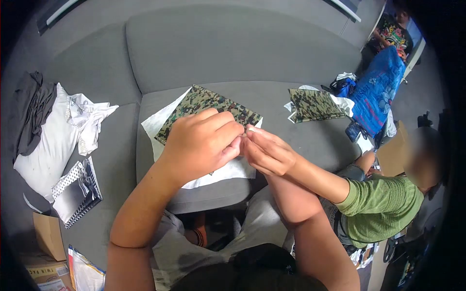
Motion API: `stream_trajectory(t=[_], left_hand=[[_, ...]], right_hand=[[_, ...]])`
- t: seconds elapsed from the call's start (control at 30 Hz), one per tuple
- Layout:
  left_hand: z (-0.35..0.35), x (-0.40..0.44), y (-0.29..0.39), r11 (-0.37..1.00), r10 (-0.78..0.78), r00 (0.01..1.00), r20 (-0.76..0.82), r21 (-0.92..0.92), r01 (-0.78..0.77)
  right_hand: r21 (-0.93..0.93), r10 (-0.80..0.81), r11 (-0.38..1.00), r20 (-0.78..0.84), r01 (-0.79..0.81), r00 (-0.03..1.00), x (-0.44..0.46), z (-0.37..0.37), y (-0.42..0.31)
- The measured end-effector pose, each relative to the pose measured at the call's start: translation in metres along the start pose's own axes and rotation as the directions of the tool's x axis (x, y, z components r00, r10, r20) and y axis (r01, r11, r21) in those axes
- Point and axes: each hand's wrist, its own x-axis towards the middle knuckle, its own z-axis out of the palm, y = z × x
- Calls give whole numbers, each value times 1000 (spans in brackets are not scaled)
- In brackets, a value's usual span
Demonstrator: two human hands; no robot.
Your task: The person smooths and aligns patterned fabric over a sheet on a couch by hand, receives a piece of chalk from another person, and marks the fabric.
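Note:
My left hand (201, 143) is closed, its fingers curled into a pinch over the camouflage cloth. Whatever lies between those fingertips is too small to make out. My right forearm (296, 206) reaches up from below, and my right hand is mostly hidden behind a co-worker's hand (269, 153). That co-worker's fingers are pinched together and meet my left fingertips. Beneath the hands, a folded camouflage cloth (213, 102) lies on a white sheet (221, 174) on the sofa seat.
On the right of the grey sofa (238, 46) lies another camouflage piece (313, 104). A person in a green sleeve (383, 203) sits close at my right. Another person (393, 36) is at the back right near blue fabric (378, 92). A white pillow (51, 140) lies left.

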Motion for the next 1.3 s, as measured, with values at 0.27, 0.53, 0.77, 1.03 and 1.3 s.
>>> stream_trajectory(t=[0.27,0.53,0.77,1.03,1.3], left_hand=[[0,2,8,995,-30,1000,-2,-92,29],[-29,4,-22,887,-418,899,129,-155,434],[25,-142,-193,745,-620,715,323,-44,665],[41,-178,-216,741,-603,647,467,27,671],[60,-227,-262,716,-650,633,421,59,695]], right_hand=[[305,161,38,938,-952,307,-70,99,-39],[229,207,-86,956,-970,207,-96,113,-54],[186,233,-62,958,-980,167,-92,108,-54],[164,249,-79,958,-983,140,-89,101,-46],[201,314,-87,935,-976,165,-101,103,-45]])
